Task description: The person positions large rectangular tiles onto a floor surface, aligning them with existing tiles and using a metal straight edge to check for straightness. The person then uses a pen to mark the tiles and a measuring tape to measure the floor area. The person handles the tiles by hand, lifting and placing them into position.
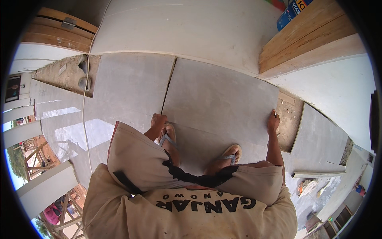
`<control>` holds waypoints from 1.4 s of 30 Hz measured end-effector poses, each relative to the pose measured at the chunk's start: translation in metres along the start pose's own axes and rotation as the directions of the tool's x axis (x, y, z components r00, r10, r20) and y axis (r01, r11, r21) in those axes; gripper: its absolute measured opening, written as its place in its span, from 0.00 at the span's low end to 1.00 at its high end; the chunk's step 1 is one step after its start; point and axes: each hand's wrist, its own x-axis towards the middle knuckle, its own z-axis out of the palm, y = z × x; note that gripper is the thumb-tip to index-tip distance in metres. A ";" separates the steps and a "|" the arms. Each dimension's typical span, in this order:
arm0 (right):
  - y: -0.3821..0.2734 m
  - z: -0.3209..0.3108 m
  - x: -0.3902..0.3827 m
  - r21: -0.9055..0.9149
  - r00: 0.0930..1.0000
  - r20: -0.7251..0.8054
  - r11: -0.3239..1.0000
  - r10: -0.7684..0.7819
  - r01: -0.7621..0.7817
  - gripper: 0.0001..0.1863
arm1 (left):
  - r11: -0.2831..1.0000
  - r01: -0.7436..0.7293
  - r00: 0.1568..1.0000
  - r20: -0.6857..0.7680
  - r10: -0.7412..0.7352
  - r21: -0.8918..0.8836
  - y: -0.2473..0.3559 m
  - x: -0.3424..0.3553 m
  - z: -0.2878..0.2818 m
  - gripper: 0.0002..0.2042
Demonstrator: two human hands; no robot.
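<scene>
A large grey floor tile (223, 95) lies in front of my feet, between the white wall and an adjoining row of tiles. At its near left corner my left hand (158, 120) is closed, its fingers curled down at the edge by the narrow dark joint. My right hand (273, 121) grips the tile's right edge beside a strip of bare bedding. A small white thing shows at its fingers, too small to name. Left of the joint lies another grey tile (129, 81). My sandalled feet stand close behind the tile, between both arms.
Bare bedding (288, 119) separates the tile from more tiles at right. A pair of shoes (84, 73) sits on bare ground at left, near a white cable (84, 115). Wooden door frames (310, 40) stand at both sides, with a blue can (292, 15) behind the right one.
</scene>
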 end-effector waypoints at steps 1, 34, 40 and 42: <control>0.004 -0.003 0.001 0.051 1.000 -0.002 0.999 -0.011 0.011 0.24 | 1.000 0.010 1.000 -0.009 -0.010 0.011 0.012 -0.010 0.006 0.17; 0.003 -0.006 -0.004 0.222 1.000 0.020 0.975 0.023 -0.027 0.24 | 0.938 -0.209 0.948 0.180 0.264 -0.276 -0.014 -0.003 -0.007 0.10; 0.006 0.000 -0.001 0.248 1.000 0.021 0.969 0.010 -0.015 0.23 | 0.935 -0.235 0.945 0.165 0.284 -0.265 -0.013 -0.002 -0.007 0.11; 0.006 0.001 -0.004 0.244 1.000 0.014 0.970 0.011 -0.014 0.23 | 0.942 -0.233 0.951 0.146 0.273 -0.244 -0.011 -0.002 -0.007 0.11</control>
